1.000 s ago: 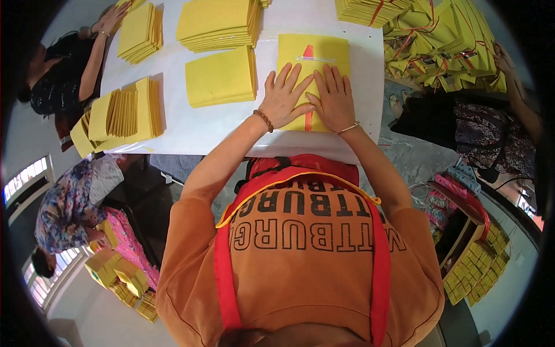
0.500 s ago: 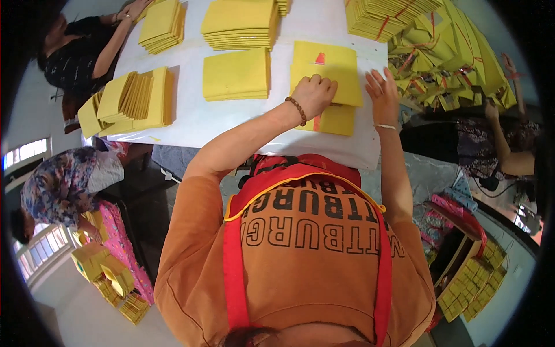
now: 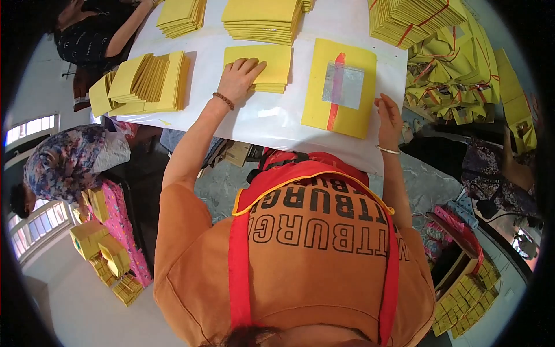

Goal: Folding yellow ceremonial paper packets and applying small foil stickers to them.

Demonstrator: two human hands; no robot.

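My left hand (image 3: 238, 82) rests palm down on a short stack of folded yellow paper (image 3: 270, 59), its fingers spread over the top. To the right, a yellow paper sheet (image 3: 315, 92) lies on the white table, bearing a red streak and a silver square patch (image 3: 352, 85). Just off that sheet's right edge is my right hand (image 3: 390, 118), fingers loosely bent and somewhat apart, with nothing seen in it.
Stacks of yellow paper (image 3: 260, 20) stand farther back, with leaning bundles (image 3: 147, 84) at left. Red-tied yellow bundles (image 3: 416, 23) crowd the right. The white table (image 3: 254, 127) ends near my apron (image 3: 300, 168). Other people (image 3: 95, 37) are at both sides.
My left hand has left the yellow sheet and moved left onto the short stack. The sheet now lies with its silver patch showing. My right hand's fingers have bent.
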